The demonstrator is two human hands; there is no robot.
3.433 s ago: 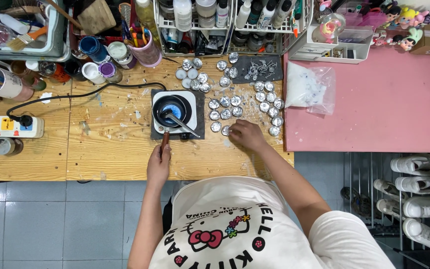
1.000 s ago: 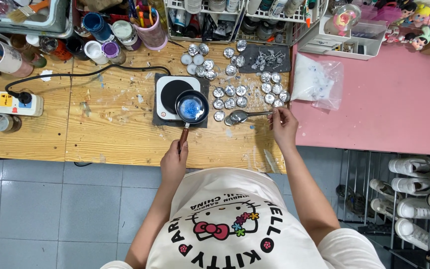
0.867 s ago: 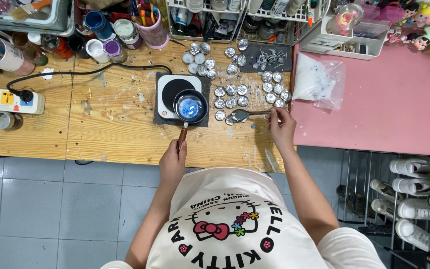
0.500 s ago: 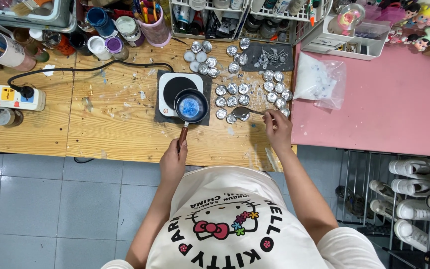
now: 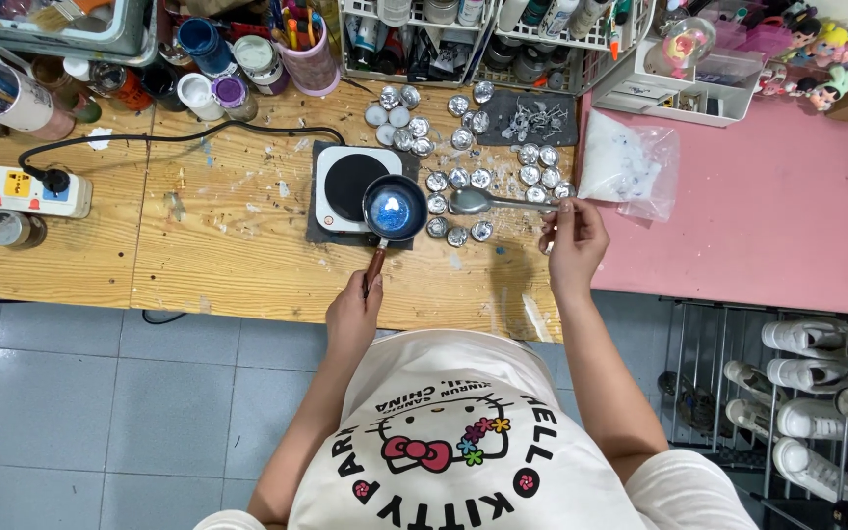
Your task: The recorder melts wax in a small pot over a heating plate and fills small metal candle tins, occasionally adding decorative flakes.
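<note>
Wooden and paint-flecked, the desk (image 5: 218,245) carries a small white hotplate (image 5: 344,186) on a dark mat, with racks of bottles and jars along its far edge and a pink desk (image 5: 768,206) butting against it on the right. A small saucepan (image 5: 395,208) holding blue melted material is held by its reddish handle in the left hand (image 5: 353,316), which is closed around the handle's end; the pan is drawn off the burner toward the right edge of the mat. A metal spoon (image 5: 475,202) is pinched by the tip of its handle in the right hand (image 5: 575,240), its bowl poised over the cluster of small foil cups (image 5: 503,177), just beside the pan's rim. Whether the spoon bowl is loaded cannot be told from this height.

The step in hand is judged to be ladling from pan to cups. It is done well if the pan is kept level and close to the cups, so that the spoon's travel is short and drips land on the mat. The spoon is best kept level until it is centred over one cup, then tipped slowly. Since the cups are light and sit touching, they should not be nudged by the spoon. A clear bag of white granules (image 5: 620,169) lies near the right wrist and is best avoided.
</note>
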